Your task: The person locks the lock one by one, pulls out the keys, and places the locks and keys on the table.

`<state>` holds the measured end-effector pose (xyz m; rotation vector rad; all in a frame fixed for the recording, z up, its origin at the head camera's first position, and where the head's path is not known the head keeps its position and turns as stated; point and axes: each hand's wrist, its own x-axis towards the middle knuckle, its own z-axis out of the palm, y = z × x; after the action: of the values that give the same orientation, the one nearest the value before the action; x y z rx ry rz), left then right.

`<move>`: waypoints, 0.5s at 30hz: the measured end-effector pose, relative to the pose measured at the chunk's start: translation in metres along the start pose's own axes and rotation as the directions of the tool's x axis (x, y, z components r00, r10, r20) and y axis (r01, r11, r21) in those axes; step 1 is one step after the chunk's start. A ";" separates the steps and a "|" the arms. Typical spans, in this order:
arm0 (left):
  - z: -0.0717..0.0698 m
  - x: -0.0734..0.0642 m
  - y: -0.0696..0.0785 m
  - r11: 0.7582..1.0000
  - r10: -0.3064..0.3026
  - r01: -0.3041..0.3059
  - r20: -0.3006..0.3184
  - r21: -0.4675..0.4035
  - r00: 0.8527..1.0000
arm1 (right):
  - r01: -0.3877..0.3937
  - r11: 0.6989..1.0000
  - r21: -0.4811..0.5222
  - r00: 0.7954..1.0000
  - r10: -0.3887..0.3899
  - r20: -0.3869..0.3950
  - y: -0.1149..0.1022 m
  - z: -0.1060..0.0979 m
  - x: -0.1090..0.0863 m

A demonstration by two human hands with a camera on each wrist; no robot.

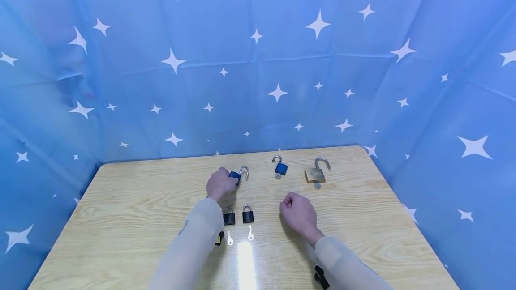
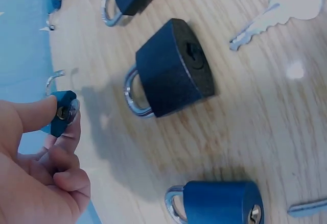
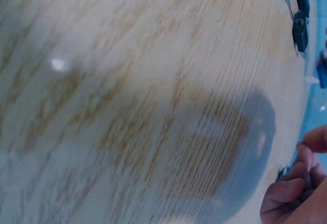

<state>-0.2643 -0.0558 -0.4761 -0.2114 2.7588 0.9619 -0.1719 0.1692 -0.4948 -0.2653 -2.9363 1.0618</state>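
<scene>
My left hand [image 1: 221, 184] pinches a blue padlock [image 2: 65, 113] between thumb and fingers, its shackle swung open. A silver piece shows at its keyhole end; I cannot tell if it is a key. Nearer me are two black padlocks, one left [image 1: 229, 217] and one right [image 1: 247, 215], with shackles down. In the left wrist view another blue padlock [image 2: 217, 203] lies at the bottom edge, hidden by the sleeve in the head view. My right hand [image 1: 299, 211] hovers over the table, fingers loosely curled, nothing visible in it.
Toward the back right lie an open blue padlock [image 1: 281, 168] and a larger open brass padlock [image 1: 314, 175], each with a key at its base. Two loose keys, a left one [image 1: 230, 239] and a right one [image 1: 251, 233], lie before the black padlocks. A starry blue curtain [image 1: 258, 79] surrounds the table.
</scene>
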 end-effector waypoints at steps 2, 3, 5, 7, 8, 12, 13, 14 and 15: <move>-0.004 -0.004 0.001 0.998 0.003 -0.002 0.016 -0.057 1.000 | 0.004 1.000 0.006 1.000 -0.004 0.002 -0.001 -0.001 0.000; -0.006 -0.007 0.001 0.996 0.002 0.000 0.024 -0.087 1.000 | 0.005 1.000 0.008 1.000 -0.005 0.004 -0.001 -0.001 0.000; -0.010 -0.012 0.002 0.990 0.009 -0.005 0.027 -0.138 1.000 | 0.011 1.000 0.013 1.000 -0.011 0.008 -0.002 -0.001 0.000; -0.014 -0.018 0.002 0.983 0.020 -0.013 0.035 -0.182 0.999 | 0.015 1.000 0.015 1.000 -0.015 0.015 -0.003 -0.001 0.000; -0.015 -0.020 0.001 0.978 0.026 -0.017 0.042 -0.206 0.999 | 0.016 1.000 0.017 1.000 -0.016 0.019 -0.003 -0.001 0.000; -0.016 -0.031 -0.003 0.950 0.040 -0.015 0.074 -0.311 0.996 | 0.021 1.000 0.019 0.999 -0.021 0.027 -0.005 -0.001 0.000; -0.016 -0.033 -0.003 0.942 0.043 -0.015 0.077 -0.336 0.996 | 0.022 1.000 0.020 0.999 -0.022 0.029 -0.005 -0.001 0.000; -0.016 -0.035 -0.004 0.933 0.046 -0.014 0.081 -0.361 0.996 | 0.023 1.000 0.020 0.999 -0.024 0.032 -0.005 -0.001 0.000; -0.016 -0.038 -0.004 0.925 0.050 -0.016 0.081 -0.379 0.995 | 0.025 0.999 0.022 0.999 -0.026 0.034 -0.005 -0.002 0.000</move>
<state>-0.2291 -0.0662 -0.4574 -0.1758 2.4788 1.4715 -0.1724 0.1665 -0.4899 -0.2111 -2.9479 1.1050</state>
